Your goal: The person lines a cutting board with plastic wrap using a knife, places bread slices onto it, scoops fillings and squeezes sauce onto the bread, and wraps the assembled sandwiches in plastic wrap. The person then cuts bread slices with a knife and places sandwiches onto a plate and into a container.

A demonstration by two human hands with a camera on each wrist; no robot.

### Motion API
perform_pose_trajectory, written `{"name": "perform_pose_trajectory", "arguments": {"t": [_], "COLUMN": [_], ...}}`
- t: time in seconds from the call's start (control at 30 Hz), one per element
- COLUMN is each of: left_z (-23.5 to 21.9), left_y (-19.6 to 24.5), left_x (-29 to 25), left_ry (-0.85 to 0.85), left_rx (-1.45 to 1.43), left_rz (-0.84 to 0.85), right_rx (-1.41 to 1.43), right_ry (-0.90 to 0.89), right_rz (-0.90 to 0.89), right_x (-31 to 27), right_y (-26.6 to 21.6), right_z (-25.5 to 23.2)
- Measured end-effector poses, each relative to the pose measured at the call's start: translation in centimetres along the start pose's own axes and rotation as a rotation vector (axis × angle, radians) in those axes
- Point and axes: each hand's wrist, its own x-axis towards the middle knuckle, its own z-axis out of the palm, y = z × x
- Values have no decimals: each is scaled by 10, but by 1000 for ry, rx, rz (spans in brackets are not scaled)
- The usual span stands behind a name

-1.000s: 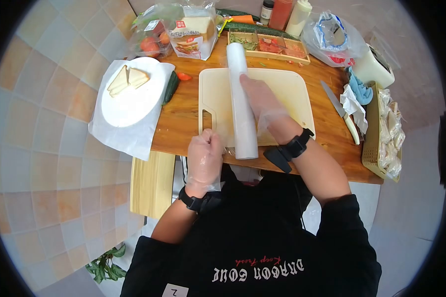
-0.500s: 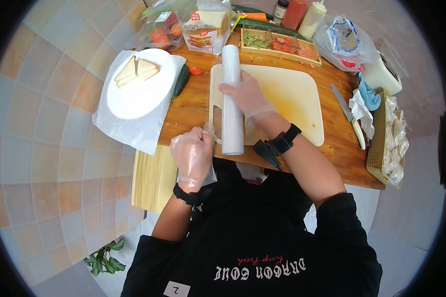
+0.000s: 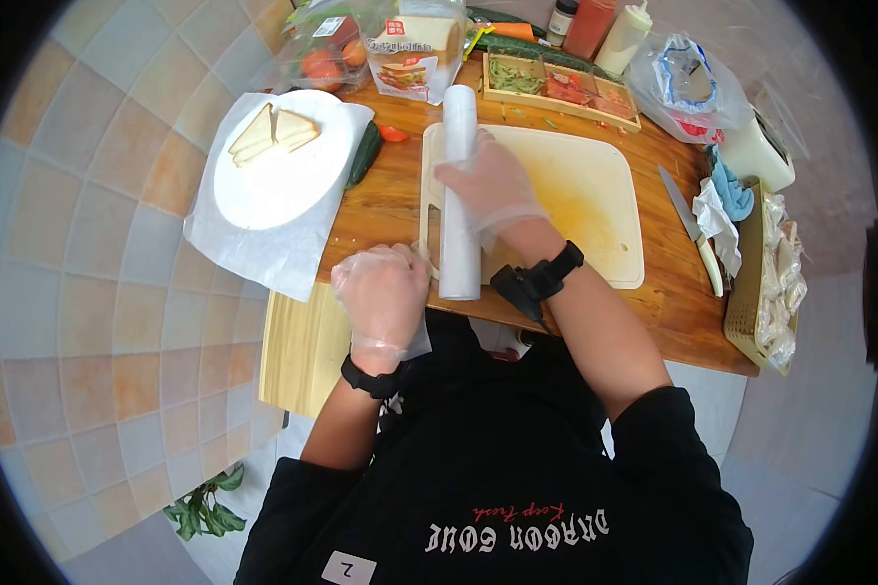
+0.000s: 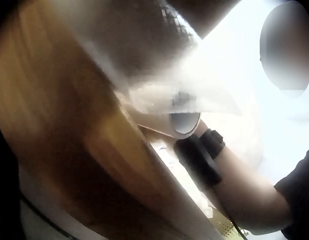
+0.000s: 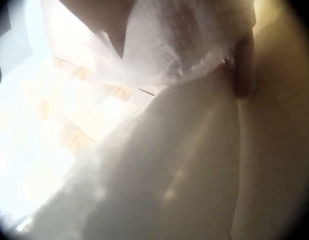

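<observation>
A long white roll of cling film (image 3: 460, 244) lies lengthwise over the left part of the cream cutting board (image 3: 600, 214). My right hand (image 3: 498, 185), in a clear plastic glove, grips the roll near its middle, with the thumb across the top. My left hand (image 3: 382, 297), also gloved, is curled at the table's front edge, left of the roll. It holds the loose end of the film (image 3: 424, 255), mostly hidden by the fingers. In the left wrist view, the roll's open end (image 4: 185, 125) shows beside the right wrist's strap.
A white plate (image 3: 263, 200) with cut sandwich pieces (image 3: 296, 130) sits on paper at left, beside a cucumber (image 3: 364, 156). Bagged bread (image 3: 415, 58) and a divided tray (image 3: 562, 100) stand behind. A knife (image 3: 688, 214) and a basket (image 3: 746, 312) are at right.
The roll has shifted left on the board and stands straighter, with my right thumb now across it. My left hand has drawn slightly left, away from the roll.
</observation>
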Motion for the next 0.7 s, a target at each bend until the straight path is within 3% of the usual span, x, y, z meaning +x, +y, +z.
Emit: {"name": "perform_pose_trajectory", "arguments": {"t": [0.27, 0.33, 0.47, 0.53, 0.57, 0.63, 0.67, 0.7], "left_z": [-8, -9, -21, -23, -10, 19, 25, 31], "left_y": [-11, -15, -19, -9, -8, -6, -7, -9], "left_x": [5, 8, 27, 51, 58, 68, 69, 71], "left_ry": [-40, -74, 8, 62, 62, -13, -5, -136], "left_rx": [-65, -278, -444, -412, -410, -214, -212, -212], "left_rz": [-35, -173, -259, 71, 64, 290, 292, 265], "right_rx": [-128, -163, -189, -153, -153, -114, -114, -135], "right_ry": [19, 25, 23, 32, 26, -32, -27, -2], "right_rz": [-38, -16, -21, -89, -93, -47, -54, -54], "right_x": [4, 3, 3, 5, 4, 8, 8, 5], "right_y": [4, 2, 5, 9, 10, 9, 8, 8], "right_z": [7, 6, 6, 8, 8, 5, 5, 6]}}
